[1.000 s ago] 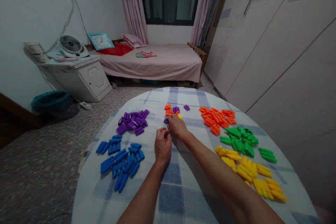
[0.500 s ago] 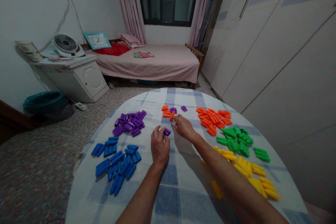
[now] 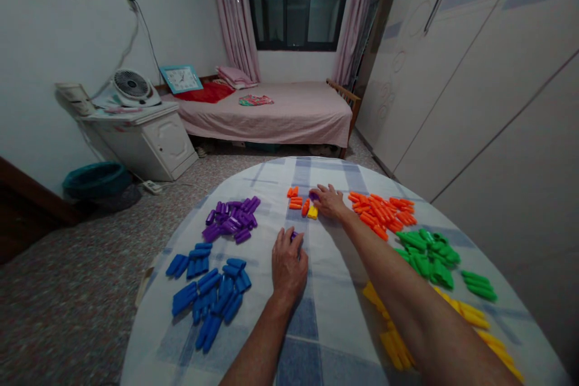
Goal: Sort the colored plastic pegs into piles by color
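The left hand point(image 3: 289, 265) curls over a purple peg point(image 3: 294, 234), its grip hidden; the right hand point(image 3: 328, 202) lies loosely spread beside a yellow peg point(image 3: 312, 212). Few pegs remain mixed; most lie in single-colour heaps point(image 3: 377, 214).

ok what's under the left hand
A purple piece pokes out beneath the fingers of the left hand, on the tablecloth. The palm covers the rest, so the piece's full length and anything else under there can't be seen.

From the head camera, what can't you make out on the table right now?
Head view only:
- The left hand covers most of a purple piece, so its shape and how it is held are hidden.
- The right forearm hides the middle of the yellow pieces.
- The bottom edge cuts off the near side of the tablecloth.
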Tool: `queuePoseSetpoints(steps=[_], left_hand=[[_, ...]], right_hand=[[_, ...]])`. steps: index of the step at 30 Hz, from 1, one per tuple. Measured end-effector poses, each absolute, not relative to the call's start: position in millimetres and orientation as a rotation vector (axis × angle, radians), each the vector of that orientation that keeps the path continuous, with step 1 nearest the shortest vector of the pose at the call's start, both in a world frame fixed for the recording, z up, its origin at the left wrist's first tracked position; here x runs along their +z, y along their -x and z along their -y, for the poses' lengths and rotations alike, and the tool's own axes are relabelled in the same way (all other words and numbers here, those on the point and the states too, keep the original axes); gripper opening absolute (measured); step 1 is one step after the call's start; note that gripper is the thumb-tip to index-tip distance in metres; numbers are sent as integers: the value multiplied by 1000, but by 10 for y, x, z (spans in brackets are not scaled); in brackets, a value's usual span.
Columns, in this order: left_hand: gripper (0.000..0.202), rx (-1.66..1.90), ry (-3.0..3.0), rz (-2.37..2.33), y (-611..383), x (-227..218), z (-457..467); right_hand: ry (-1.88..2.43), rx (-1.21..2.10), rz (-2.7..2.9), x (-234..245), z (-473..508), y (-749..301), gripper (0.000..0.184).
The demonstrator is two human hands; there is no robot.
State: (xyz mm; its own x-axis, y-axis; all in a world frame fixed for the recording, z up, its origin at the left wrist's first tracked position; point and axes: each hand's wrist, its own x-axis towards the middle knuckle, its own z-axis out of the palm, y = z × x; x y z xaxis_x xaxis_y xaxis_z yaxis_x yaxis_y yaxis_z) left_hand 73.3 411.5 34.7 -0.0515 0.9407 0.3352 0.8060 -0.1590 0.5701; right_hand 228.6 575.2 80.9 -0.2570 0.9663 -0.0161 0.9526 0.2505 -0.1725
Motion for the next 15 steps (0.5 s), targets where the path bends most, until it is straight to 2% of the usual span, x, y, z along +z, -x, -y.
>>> queuePoseSetpoints(steps=[11, 15], left_hand=[[41, 1091, -1970, -1880, -726, 375, -4130], [41, 1086, -1975, -1878, -726, 369, -4128]], right_hand=[[2125, 414, 2108, 920, -5186, -2235, 34], [2060, 454, 2064, 886, -4744, -2207, 34]])
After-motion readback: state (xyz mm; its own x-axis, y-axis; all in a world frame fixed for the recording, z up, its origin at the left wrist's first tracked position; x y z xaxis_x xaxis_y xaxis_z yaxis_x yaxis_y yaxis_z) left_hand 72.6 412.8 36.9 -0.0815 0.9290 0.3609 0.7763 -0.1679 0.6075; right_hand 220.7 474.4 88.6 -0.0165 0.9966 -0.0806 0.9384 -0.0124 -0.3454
